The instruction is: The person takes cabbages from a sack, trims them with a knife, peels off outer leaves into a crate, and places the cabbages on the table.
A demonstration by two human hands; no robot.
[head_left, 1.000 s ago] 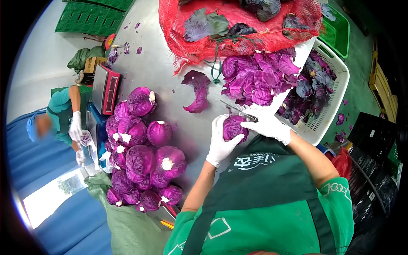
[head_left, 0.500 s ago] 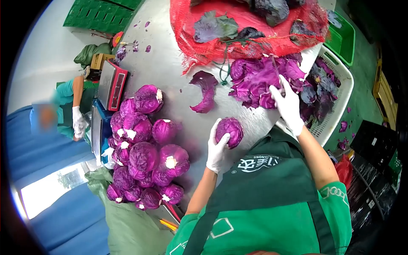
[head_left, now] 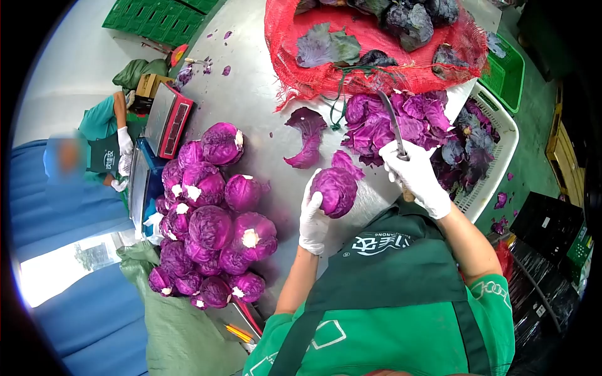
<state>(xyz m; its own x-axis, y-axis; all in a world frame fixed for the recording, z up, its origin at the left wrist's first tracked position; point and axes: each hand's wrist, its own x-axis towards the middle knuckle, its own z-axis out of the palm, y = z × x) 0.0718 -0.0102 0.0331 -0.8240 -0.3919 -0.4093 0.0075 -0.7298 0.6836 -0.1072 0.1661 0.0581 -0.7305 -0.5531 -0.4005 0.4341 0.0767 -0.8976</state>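
Observation:
A round red cabbage (head_left: pixel 337 193) rests in my left hand (head_left: pixel 311 219), whose gloved fingers curl round its left side. A loose purple leaf (head_left: pixel 348 163) stands out at the cabbage's upper edge. In my gloved right hand (head_left: pixel 415 177) is a knife (head_left: pixel 392 118), its dark blade pointing up and away over a heap of cut purple leaves (head_left: pixel 367 128). The end of its wooden handle shows below the hand. One curved leaf (head_left: pixel 306 135) lies apart on the metal table (head_left: pixel 251 88). Left of my left hand is a pile of red cabbages (head_left: pixel 211 228) with pale cut stems.
A red mesh bag (head_left: pixel 285 62) with dark-leaved cabbages lies at the back. A white crate (head_left: pixel 506 141) of leaves stands at the right, near a green crate (head_left: pixel 511 75). Scales (head_left: pixel 164 122) line the table's left edge, where a gloved co-worker (head_left: pixel 103 135) stands.
My right hand has drawn back from the leaf heap, and the knife blade shows more plainly. A loose leaf now stands out at the cabbage's top. The co-worker's arms have shifted.

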